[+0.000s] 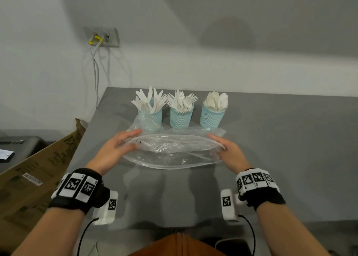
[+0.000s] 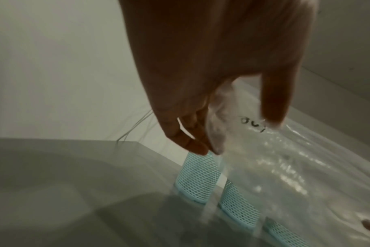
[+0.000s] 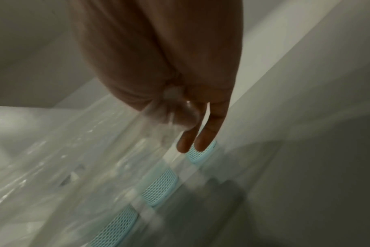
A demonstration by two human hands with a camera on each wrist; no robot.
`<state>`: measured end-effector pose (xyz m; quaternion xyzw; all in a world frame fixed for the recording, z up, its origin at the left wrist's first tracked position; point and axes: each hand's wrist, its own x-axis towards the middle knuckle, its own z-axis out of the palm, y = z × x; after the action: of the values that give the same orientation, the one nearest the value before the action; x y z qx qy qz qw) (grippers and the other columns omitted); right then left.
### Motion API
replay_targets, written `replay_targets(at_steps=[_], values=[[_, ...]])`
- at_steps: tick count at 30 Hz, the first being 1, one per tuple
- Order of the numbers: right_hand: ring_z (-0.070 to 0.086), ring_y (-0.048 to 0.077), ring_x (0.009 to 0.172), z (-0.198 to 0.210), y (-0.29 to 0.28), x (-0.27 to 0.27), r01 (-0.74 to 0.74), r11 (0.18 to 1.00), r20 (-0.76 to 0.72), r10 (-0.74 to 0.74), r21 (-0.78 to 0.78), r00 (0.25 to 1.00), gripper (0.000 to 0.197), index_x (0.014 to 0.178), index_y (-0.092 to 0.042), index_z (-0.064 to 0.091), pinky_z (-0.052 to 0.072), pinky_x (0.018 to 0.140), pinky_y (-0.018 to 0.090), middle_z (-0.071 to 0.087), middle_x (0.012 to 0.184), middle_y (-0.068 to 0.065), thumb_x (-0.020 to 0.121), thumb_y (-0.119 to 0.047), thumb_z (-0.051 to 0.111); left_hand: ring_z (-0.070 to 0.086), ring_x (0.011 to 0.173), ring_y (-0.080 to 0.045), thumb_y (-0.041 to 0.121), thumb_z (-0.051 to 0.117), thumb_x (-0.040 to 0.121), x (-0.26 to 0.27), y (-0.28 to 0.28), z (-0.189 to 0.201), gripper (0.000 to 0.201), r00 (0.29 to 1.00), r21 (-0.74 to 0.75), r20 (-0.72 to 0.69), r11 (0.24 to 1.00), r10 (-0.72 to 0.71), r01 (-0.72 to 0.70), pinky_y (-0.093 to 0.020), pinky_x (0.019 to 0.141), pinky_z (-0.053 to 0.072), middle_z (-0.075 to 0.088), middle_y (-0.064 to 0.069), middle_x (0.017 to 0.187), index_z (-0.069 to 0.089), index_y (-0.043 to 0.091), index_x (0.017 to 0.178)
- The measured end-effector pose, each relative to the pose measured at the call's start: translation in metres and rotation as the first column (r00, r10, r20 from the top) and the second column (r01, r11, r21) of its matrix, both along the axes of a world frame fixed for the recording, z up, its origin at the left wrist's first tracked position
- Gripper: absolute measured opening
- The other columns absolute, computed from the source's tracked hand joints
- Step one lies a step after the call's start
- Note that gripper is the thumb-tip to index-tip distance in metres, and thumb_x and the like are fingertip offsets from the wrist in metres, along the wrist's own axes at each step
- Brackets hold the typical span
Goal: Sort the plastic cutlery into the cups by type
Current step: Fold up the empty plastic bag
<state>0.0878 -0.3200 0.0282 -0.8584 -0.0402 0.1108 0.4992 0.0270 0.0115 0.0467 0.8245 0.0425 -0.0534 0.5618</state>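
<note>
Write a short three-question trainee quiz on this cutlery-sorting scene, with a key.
1. True or false: the middle cup holds forks.
2. Which cup holds the spoons: a) left, b) middle, c) right?
3. What do the left hand and the right hand hold between them?

Key
1. True.
2. c; the knives stand in the left cup.
3. A clear plastic bag, one hand at each end, in front of the cups over the grey table.

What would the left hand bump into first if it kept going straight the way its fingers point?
Probably the cup of knives. The left hand holds the clear plastic bag, fingers aimed toward that leftmost cup, though depth is hard to judge.
</note>
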Motion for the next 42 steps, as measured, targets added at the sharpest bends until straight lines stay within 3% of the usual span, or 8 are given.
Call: replay_targets(at_steps=[3, 6, 11, 15, 23, 31, 38, 42], values=[[0.03, 0.004, 0.128, 0.01, -0.003, -0.005, -0.031, 1.0, -0.114, 0.03, -0.001, 0.993, 0.053, 0.14, -0.026, 0.045, 0.023, 0.108, 0.028, 0.04, 0.137, -0.008, 0.088, -0.025, 0.054, 0.047, 0.121, -0.008, 0.072, 0.035, 0.086, -0.002, 0.0, 0.004, 0.052, 0.996, -0.001, -0.023, 0.996, 0.086, -0.086, -0.031, 0.102, 0.03, 0.052, 0.017, 0.131, 0.064, 0.042, 0.116], [0.047, 0.011, 0.122, 0.017, -0.002, -0.007, 0.131, 0.974, -0.145, -0.105, 0.183, 0.984, 0.053, 0.124, -0.026, 0.063, 0.028, 0.11, 0.034, 0.055, 0.131, -0.009, 0.084, -0.059, 0.051, 0.051, 0.117, -0.007, 0.03, 0.06, 0.091, -0.001, -0.001, 0.005, 0.021, 0.992, 0.061, 0.075, 0.992, 0.103, -0.107, -0.02, 0.098, 0.037, 0.06, 0.007, 0.124, 0.067, 0.035, 0.111], [0.046, 0.014, 0.118, 0.023, 0.006, -0.012, 0.024, 1.0, -0.011, -0.024, -0.007, 1.0, 0.063, 0.138, -0.024, 0.048, 0.033, 0.099, 0.023, 0.047, 0.124, -0.002, 0.08, -0.033, 0.073, 0.043, 0.093, -0.012, -0.009, 0.059, 0.084, -0.003, -0.003, 0.002, 0.063, 0.995, 0.275, 0.055, 0.959, -0.08, 0.062, 0.004, 0.079, 0.035, 0.035, -0.005, 0.106, 0.053, 0.033, 0.129], [0.036, 0.014, 0.125, 0.021, 0.01, -0.014, -0.11, 0.979, -0.086, 0.097, -0.173, 0.992, 0.094, 0.143, -0.028, 0.039, 0.028, 0.109, 0.03, 0.034, 0.135, 0.004, 0.062, -0.035, 0.086, 0.034, 0.108, -0.017, 0.007, 0.081, 0.072, -0.002, 0.002, 0.0, 0.1, 0.998, 0.38, -0.06, 0.925, 0.01, 0.013, -0.02, 0.109, 0.027, 0.02, -0.005, 0.126, 0.021, 0.032, 0.148], [0.034, 0.022, 0.105, 0.026, 0.003, 0.006, 0.13, 0.872, 0.3, 0.02, -0.472, 0.954, 0.032, 0.097, -0.014, 0.071, 0.029, 0.091, 0.028, 0.039, 0.108, 0.001, 0.079, -0.041, 0.072, 0.043, 0.111, -0.029, 0.034, 0.073, 0.08, -0.003, 0.01, 0.005, 0.026, 0.944, 0.718, 0.318, 0.628, 0.087, -0.3, -0.044, 0.094, 0.042, 0.052, -0.01, 0.113, 0.071, 0.017, 0.099], [0.055, 0.022, 0.096, 0.043, 0.035, 0.019, 0.078, 0.98, 0.383, -0.002, -0.183, 0.924, 0.01, 0.092, -0.015, 0.063, 0.04, 0.085, 0.028, 0.057, 0.096, -0.001, 0.085, -0.021, 0.066, 0.061, 0.093, -0.015, -0.003, 0.049, 0.081, -0.003, -0.036, -0.009, 0.044, 0.845, 0.668, 0.376, 0.743, -0.38, 0.037, -0.038, 0.073, 0.053, 0.047, 0.012, 0.127, 0.051, 0.039, 0.095], [0.048, 0.012, 0.076, 0.014, 0.076, -0.023, -0.189, 0.97, 0.598, 0.244, -0.153, 0.763, 0.032, 0.075, -0.027, 0.048, 0.037, 0.07, 0.028, 0.05, 0.078, -0.014, 0.064, 0.002, 0.056, 0.054, 0.113, -0.013, 0.055, 0.046, 0.09, 0.027, -0.043, 0.01, 0.04, 0.934, 0.099, 0.33, 0.979, 0.138, -0.179, -0.027, 0.095, 0.04, 0.055, 0.0, 0.124, 0.055, 0.026, 0.116], [0.054, 0.017, 0.094, -0.014, 0.102, -0.042, -0.449, 0.849, 0.417, 0.528, -0.278, 0.74, 0.026, 0.098, -0.019, 0.061, 0.045, 0.087, 0.03, 0.057, 0.098, -0.004, 0.073, -0.009, 0.064, 0.04, 0.127, -0.016, 0.013, 0.072, 0.063, 0.032, -0.055, 0.012, 0.078, 0.937, 0.02, 0.341, 0.997, 0.069, -0.08, -0.036, 0.108, 0.035, 0.041, -0.001, 0.133, 0.034, 0.036, 0.127]])
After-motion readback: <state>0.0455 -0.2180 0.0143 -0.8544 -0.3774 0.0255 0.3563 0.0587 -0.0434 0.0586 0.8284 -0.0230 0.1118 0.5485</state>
